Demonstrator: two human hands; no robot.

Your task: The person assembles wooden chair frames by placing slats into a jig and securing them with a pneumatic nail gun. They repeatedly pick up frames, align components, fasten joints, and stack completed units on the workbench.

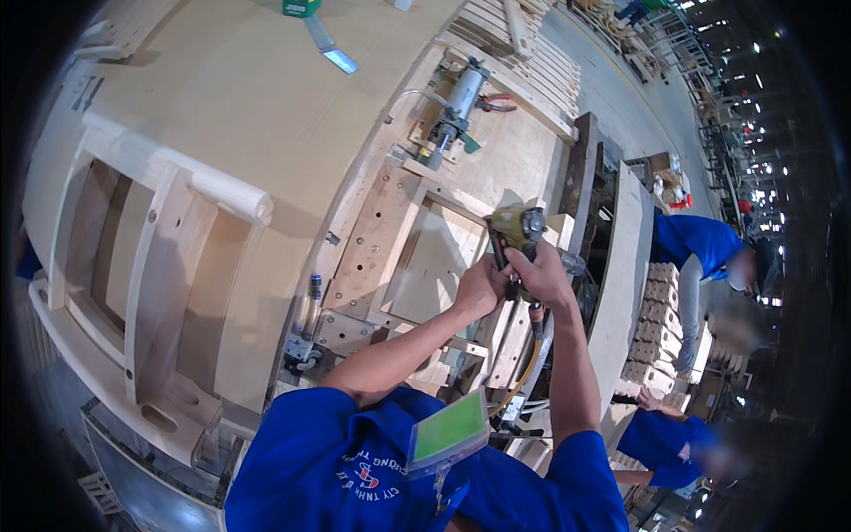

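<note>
My right hand (542,275) is wrapped round the handle of a pneumatic nail gun (517,220), olive-yellow and dark. My left hand (480,285) is closed beside it, its fingers against the tool's dark lower part; the fingertips are partly hidden. An air hose (535,328) hangs below the right hand. The tool is over the right side of a pale wooden frame (410,232), which lies in a wooden jig (370,239) with bolt holes.
An air cylinder (463,96) is mounted at the jig's far end, with red-handled pliers (496,104) beside it. A curved wooden assembly (155,235) lies on the cardboard-coloured tabletop (292,115) to the left. Two co-workers in blue (696,241) work at the right beside stacked wooden parts (654,315).
</note>
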